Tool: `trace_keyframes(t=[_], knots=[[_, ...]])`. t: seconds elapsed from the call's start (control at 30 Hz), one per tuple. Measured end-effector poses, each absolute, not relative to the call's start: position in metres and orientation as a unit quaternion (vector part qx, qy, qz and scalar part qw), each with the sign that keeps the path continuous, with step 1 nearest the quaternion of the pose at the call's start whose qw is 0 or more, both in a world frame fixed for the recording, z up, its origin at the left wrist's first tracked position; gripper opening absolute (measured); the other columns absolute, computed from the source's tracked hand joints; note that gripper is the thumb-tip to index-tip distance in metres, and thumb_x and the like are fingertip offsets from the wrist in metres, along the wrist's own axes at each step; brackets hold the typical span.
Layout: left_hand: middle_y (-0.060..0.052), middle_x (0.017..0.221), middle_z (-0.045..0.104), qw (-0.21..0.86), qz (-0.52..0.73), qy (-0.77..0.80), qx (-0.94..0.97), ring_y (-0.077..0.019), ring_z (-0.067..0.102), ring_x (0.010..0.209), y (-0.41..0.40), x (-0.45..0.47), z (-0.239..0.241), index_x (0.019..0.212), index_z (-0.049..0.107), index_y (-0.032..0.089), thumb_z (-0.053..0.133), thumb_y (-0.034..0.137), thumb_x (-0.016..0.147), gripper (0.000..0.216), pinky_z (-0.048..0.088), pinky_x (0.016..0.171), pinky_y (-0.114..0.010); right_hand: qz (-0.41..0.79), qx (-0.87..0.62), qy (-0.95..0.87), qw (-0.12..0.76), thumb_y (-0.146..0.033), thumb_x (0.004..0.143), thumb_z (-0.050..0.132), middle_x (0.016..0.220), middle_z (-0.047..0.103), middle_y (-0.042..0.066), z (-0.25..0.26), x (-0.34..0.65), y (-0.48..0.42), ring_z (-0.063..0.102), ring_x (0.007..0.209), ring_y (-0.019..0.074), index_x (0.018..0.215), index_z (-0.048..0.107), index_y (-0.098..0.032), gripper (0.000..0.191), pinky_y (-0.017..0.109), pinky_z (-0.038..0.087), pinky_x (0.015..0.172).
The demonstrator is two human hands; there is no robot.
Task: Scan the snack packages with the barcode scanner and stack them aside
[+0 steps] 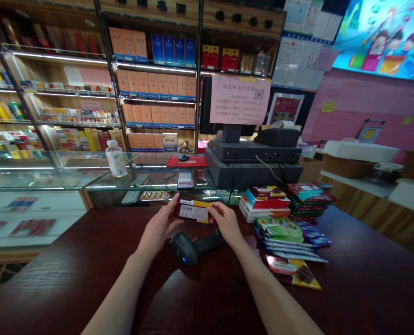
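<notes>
Over the dark wooden counter, a small flat snack pack (193, 212) in dark red and yellow is held up, its white barcode label facing me. My right hand (225, 222) pinches its right end between thumb and fingers. At the left end, my left hand (160, 227) has its fingers fairly straight, with the pack's edge between forefinger and thumb. Just below both hands lies a black handheld barcode scanner (196, 247), a blue light glowing on its head. To the right are stacked snack boxes (264, 204), green snack packs (278, 230) and a yellow chocolate pack (294, 271).
Dark red packs (310, 200) and blue packs (313, 233) lie at the right. Behind the counter's far edge are a glass display case (98, 179), a plastic bottle (116, 159) and a cash register (252, 158) bearing a pink paper sign (240, 100). Shelves of boxes line the wall.
</notes>
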State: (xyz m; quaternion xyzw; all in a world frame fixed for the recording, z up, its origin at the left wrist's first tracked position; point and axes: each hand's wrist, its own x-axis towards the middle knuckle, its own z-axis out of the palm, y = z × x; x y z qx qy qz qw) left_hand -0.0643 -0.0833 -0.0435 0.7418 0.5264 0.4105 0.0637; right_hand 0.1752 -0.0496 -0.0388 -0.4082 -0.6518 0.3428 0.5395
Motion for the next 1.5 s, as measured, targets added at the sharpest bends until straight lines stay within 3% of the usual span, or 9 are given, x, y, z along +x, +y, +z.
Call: trace_keyframes(t=[0.4, 0.5, 0.63, 0.93, 1.17, 1.37, 1.5], knots=[[-0.001, 0.100, 0.067, 0.012, 0.333, 0.547, 0.768, -0.0202, 0.065, 0.090, -0.091, -0.065, -0.036, 0.151, 0.032, 0.035, 0.064, 0.032, 0.087, 0.071, 0.052, 0.087, -0.035, 0.359, -0.411, -0.646, 0.534, -0.051, 0.083, 0.063, 0.069, 0.064, 0.000, -0.041, 0.178, -0.046, 0.057, 0.053, 0.0129, 0.090, 0.068, -0.018, 0.034, 0.024, 0.044, 0.055], [-0.005, 0.121, 0.061, -0.042, 0.352, 0.532, 0.769, -0.0232, 0.062, 0.108, -0.088, -0.067, -0.037, 0.148, 0.037, 0.034, 0.067, 0.032, 0.085, 0.070, 0.050, 0.096, -0.039, 0.363, -0.409, -0.644, 0.535, -0.050, 0.082, 0.063, 0.070, 0.064, 0.000, -0.041, 0.177, -0.047, 0.056, 0.052, 0.0125, 0.089, 0.068, -0.018, 0.033, 0.024, 0.044, 0.055], [-0.009, 0.149, 0.043, -0.101, 0.373, 0.477, 0.789, -0.0271, 0.043, 0.136, -0.085, -0.068, -0.038, 0.147, 0.038, 0.030, 0.068, 0.027, 0.084, 0.070, 0.039, 0.113, -0.046, 0.370, -0.408, -0.644, 0.531, -0.050, 0.082, 0.063, 0.074, 0.066, 0.001, -0.042, 0.175, -0.047, 0.056, 0.053, 0.0125, 0.089, 0.068, -0.018, 0.033, 0.024, 0.044, 0.054], [-0.007, 0.144, 0.054, -0.136, 0.322, 0.483, 0.803, -0.0271, 0.044, 0.135, -0.088, -0.070, -0.037, 0.150, 0.035, 0.029, 0.067, 0.027, 0.084, 0.073, 0.039, 0.110, -0.046, 0.379, -0.408, -0.646, 0.521, -0.049, 0.083, 0.062, 0.079, 0.069, 0.003, -0.047, 0.173, -0.045, 0.057, 0.055, 0.0133, 0.095, 0.070, -0.017, 0.035, 0.025, 0.046, 0.055], [-0.007, 0.142, 0.057, -0.198, 0.316, 0.506, 0.778, -0.0279, 0.042, 0.136, -0.087, -0.076, -0.040, 0.144, 0.043, 0.027, 0.068, 0.029, 0.084, 0.065, 0.026, 0.118, -0.049, 0.374, -0.410, -0.654, 0.514, -0.048, 0.089, 0.056, 0.078, 0.071, 0.003, -0.049, 0.175, -0.047, 0.066, 0.069, 0.0176, 0.121, 0.065, -0.017, 0.046, 0.030, 0.051, 0.070], [-0.007, 0.142, 0.057, -0.224, 0.326, 0.522, 0.756, -0.0270, 0.042, 0.137, -0.085, -0.081, -0.049, 0.145, 0.041, 0.026, 0.065, 0.029, 0.087, 0.064, 0.015, 0.123, -0.052, 0.360, -0.406, -0.697, 0.468, -0.042, 0.090, 0.055, 0.104, 0.074, 0.006, -0.053, 0.181, -0.051, 0.070, 0.098, 0.0212, 0.133, 0.057, -0.022, 0.047, 0.037, 0.052, 0.091], [-0.008, 0.143, 0.056, -0.236, 0.332, 0.534, 0.741, -0.0272, 0.043, 0.137, -0.082, -0.083, -0.057, 0.145, 0.041, 0.026, 0.065, 0.028, 0.086, 0.064, 0.013, 0.123, -0.053, 0.343, -0.406, -0.749, 0.395, -0.037, 0.091, 0.056, 0.114, 0.073, 0.008, -0.041, 0.188, -0.060, 0.068, 0.102, 0.0223, 0.137, 0.053, -0.023, 0.049, 0.039, 0.051, 0.093]])
